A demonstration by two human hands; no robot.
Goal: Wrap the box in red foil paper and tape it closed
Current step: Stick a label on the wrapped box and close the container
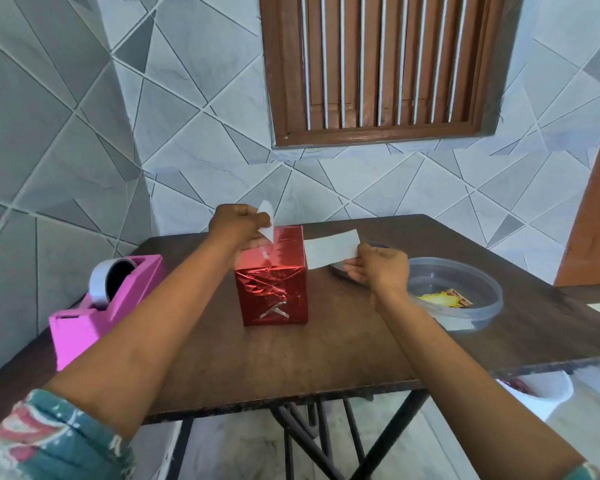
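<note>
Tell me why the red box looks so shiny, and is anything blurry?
Head view: creased foil on the box throws glare; the white strips pinched by the left hand and right hand look sharp; the sleeve at the frame's corner looks soft, stretched.

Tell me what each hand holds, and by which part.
The left hand pinches a small white piece by its left edge; the right hand pinches a white strip at its right end.

Dispenser [94, 306] left of box [272, 285]
</note>
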